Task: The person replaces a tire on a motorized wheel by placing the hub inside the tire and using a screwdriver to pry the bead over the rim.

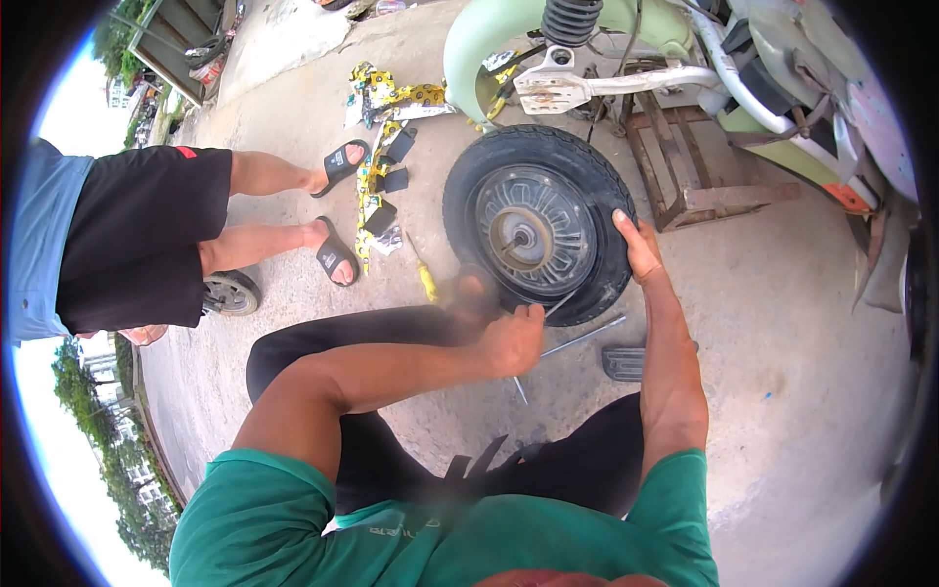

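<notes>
Green T-shirt (509, 538), one, nearest: I am wearing it; black-tyred wheel (528, 230), one: standing or lying, I cannot tell, between my knees and the pale green mudguard (465, 54); left hand (514, 340): curling as a fist round a slim metal lever (562, 302); right hand (641, 249): clasping the wheel's right side, thumb pressing the sidewall, fingers partly hidden

My right fingers (622, 223), at the wheel's (536, 230) edge, have room to swing out toward 4 o'clock, over the concrete floor (782, 377). Around the wheel, the brown stand (702, 201) blocks me at 2, the pale green mudguard (489, 34) at 11. A metal rod (582, 336) and ribbed black pad (622, 364) obstruct 5; a yellow-handled screwdriver (426, 279) 8; a bystander's sandals (337, 262) 9 and 10.
</notes>
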The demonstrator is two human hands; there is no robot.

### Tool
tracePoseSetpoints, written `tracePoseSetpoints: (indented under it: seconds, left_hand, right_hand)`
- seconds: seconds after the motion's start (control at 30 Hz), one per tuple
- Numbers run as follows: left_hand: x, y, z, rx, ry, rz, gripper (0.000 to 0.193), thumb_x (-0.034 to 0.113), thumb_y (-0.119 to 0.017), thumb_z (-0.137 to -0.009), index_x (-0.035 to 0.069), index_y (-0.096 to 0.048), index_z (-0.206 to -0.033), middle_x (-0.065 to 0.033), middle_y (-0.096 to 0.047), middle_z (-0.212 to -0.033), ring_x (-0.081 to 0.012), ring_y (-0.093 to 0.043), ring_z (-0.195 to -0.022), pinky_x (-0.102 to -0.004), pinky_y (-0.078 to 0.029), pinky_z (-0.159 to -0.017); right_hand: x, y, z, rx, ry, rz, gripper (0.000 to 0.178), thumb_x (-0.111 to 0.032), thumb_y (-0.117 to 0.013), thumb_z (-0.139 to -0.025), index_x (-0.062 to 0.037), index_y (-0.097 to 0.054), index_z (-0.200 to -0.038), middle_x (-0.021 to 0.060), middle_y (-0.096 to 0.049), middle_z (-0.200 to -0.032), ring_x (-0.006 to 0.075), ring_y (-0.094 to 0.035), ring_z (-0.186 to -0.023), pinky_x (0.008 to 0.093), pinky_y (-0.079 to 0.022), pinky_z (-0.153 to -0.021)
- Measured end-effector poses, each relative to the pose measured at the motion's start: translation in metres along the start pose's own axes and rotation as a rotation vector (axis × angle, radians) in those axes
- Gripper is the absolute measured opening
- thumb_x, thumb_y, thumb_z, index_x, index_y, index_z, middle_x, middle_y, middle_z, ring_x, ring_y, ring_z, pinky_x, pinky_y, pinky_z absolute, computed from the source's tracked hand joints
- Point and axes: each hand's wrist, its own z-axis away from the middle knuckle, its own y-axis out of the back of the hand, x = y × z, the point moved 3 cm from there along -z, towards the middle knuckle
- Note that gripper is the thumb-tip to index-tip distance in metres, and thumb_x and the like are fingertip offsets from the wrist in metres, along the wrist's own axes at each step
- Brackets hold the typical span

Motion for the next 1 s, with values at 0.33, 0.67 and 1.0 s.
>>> tracePoseSetpoints:
  seconds: [0.33, 0.67, 1.0]
  left_hand:
    - [0.032, -0.089, -0.016, 0.098, 0.282, 0.540, 0.030, 0.021, -0.057, -0.094, 0.002, -0.044, -0.113, -0.0336, -0.067, -0.095, -0.0535, -0.065, -0.092, -0.0631, -0.049, -0.083]
    - [-0.007, -0.091, -0.023, 0.120, 0.078, 0.498, 0.026, 0.020, -0.054, -0.095, 0.006, -0.041, -0.112, -0.0293, -0.064, -0.105, -0.0528, -0.063, -0.096, -0.0614, -0.049, -0.083]
    - [-0.091, -0.065, -0.022, -0.378, 0.179, 0.424, 0.030, 0.026, -0.066, -0.086, 0.006, -0.068, -0.108, -0.0186, -0.072, -0.109, -0.0400, -0.068, -0.103, -0.0479, -0.054, -0.090]
  right_hand:
    - [0.000, 0.012, 0.007, -0.003, 0.046, 0.012, 0.063, -0.048, -0.073, -0.091, 0.0056, -0.066, -0.123, 0.0103, -0.071, -0.113, 0.0185, -0.066, -0.100, 0.0328, -0.052, -0.091]
    - [-0.005, 0.013, 0.014, 0.032, 0.098, 0.014, 0.067, -0.047, -0.075, -0.090, 0.0060, -0.062, -0.130, 0.0130, -0.069, -0.121, 0.0206, -0.065, -0.107, 0.0345, -0.050, -0.097]
    - [-0.004, 0.013, 0.012, 0.063, 0.096, 0.027, 0.065, -0.046, -0.076, -0.091, 0.0058, -0.063, -0.129, 0.0120, -0.069, -0.120, 0.0192, -0.065, -0.107, 0.0335, -0.050, -0.097]
